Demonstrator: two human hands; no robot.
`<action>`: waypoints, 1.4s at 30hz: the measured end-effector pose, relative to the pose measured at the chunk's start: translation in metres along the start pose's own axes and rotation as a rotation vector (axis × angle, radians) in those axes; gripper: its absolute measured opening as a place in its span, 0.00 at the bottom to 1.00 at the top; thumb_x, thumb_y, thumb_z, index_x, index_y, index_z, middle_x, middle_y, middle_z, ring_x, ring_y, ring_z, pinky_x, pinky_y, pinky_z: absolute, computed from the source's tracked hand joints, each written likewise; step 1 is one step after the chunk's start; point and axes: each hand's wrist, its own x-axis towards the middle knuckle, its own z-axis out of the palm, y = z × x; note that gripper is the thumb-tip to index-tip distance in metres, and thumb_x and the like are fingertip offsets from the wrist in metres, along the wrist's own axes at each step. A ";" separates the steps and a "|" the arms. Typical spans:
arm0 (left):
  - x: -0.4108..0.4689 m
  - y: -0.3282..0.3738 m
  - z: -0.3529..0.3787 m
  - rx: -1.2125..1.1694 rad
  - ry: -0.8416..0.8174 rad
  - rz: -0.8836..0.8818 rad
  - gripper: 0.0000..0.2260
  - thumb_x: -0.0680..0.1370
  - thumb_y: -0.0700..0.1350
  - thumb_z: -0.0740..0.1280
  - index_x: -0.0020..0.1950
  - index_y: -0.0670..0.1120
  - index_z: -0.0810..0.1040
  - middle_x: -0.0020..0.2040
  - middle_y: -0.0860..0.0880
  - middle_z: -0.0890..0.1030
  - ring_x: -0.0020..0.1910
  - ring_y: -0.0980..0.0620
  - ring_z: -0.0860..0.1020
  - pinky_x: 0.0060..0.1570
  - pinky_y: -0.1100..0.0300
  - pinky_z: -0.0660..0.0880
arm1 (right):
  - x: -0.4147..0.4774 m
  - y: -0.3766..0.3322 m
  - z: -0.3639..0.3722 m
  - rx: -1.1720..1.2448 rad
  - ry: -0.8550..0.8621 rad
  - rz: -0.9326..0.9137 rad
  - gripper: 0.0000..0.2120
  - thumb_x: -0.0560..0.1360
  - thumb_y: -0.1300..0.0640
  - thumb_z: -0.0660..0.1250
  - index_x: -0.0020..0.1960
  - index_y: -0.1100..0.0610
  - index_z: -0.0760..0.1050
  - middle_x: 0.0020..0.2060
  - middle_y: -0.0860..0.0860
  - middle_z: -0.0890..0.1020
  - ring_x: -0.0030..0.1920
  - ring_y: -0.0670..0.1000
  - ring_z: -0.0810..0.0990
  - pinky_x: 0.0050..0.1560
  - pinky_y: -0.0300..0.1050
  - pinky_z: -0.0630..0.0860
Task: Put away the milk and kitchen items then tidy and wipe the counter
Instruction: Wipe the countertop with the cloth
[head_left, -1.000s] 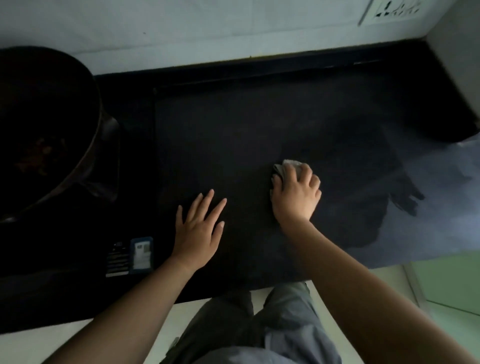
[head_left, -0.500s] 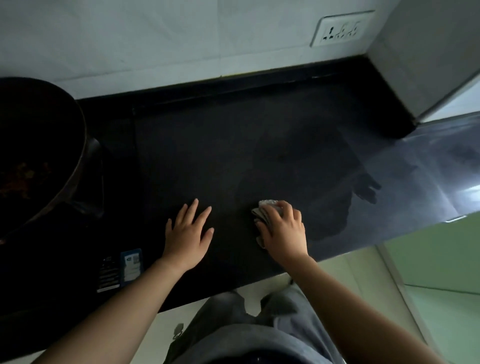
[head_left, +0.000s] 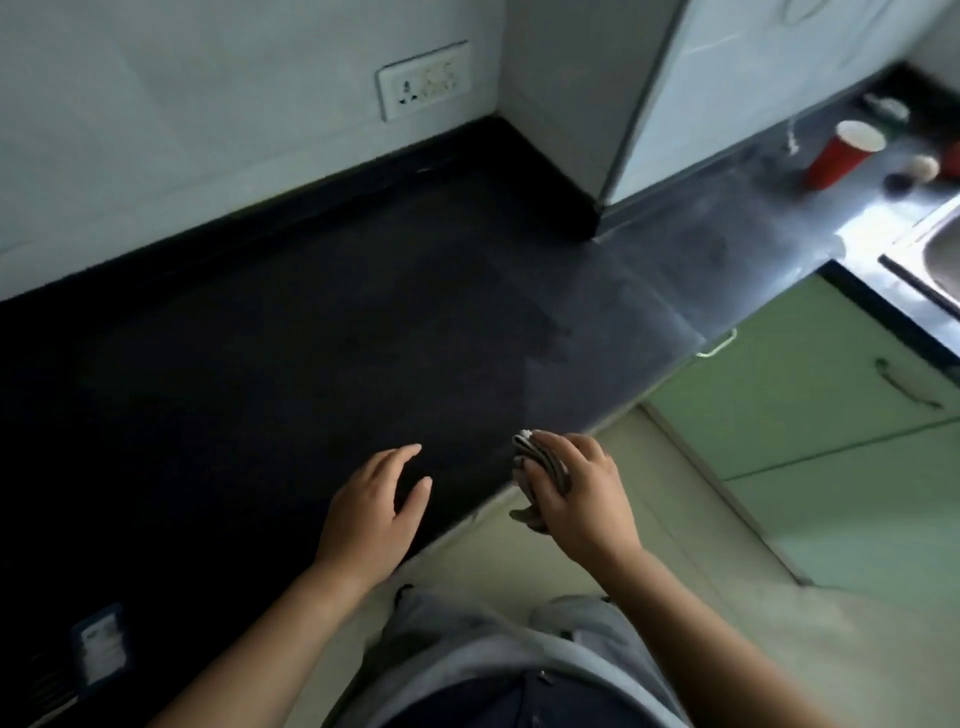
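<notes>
My right hand (head_left: 579, 493) grips a crumpled grey cloth (head_left: 540, 470) right at the front edge of the black counter (head_left: 322, 332); part of the cloth hangs past the edge. My left hand (head_left: 371, 512) hovers over or rests on the counter just left of it, fingers loosely apart and holding nothing. A duller, wet-looking patch (head_left: 550, 332) shows on the dark surface beyond the hands.
A wall socket (head_left: 423, 80) sits above the counter's back edge. A white pillar (head_left: 613, 93) juts in at the right; past it stand a red cup (head_left: 841, 153), small items and a sink corner (head_left: 935, 254). Green cabinet doors (head_left: 810, 374) lie below right.
My right hand has dragged the cloth back from mid-counter to the front edge. My left hand has lifted and curled slightly. The view has swung right, so the dark pan is out of sight.
</notes>
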 end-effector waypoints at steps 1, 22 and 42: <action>0.000 0.016 0.009 -0.022 -0.009 0.019 0.19 0.77 0.54 0.59 0.67 0.50 0.69 0.64 0.55 0.72 0.64 0.57 0.69 0.62 0.58 0.67 | -0.006 0.014 -0.014 0.052 0.019 0.039 0.19 0.72 0.34 0.59 0.61 0.36 0.69 0.53 0.41 0.71 0.47 0.54 0.79 0.46 0.50 0.79; 0.005 0.316 0.249 -0.131 -0.454 0.290 0.10 0.78 0.48 0.62 0.58 0.52 0.76 0.54 0.57 0.78 0.54 0.69 0.72 0.45 0.80 0.65 | -0.167 0.264 -0.267 0.251 0.551 0.498 0.11 0.74 0.52 0.66 0.56 0.45 0.75 0.50 0.46 0.77 0.53 0.40 0.75 0.57 0.35 0.69; 0.210 0.384 0.241 -0.195 -0.120 0.053 0.11 0.77 0.48 0.63 0.59 0.53 0.75 0.55 0.58 0.77 0.55 0.68 0.72 0.50 0.78 0.66 | 0.146 0.290 -0.378 0.155 0.243 0.163 0.13 0.74 0.49 0.65 0.58 0.45 0.75 0.53 0.45 0.76 0.55 0.44 0.75 0.58 0.39 0.69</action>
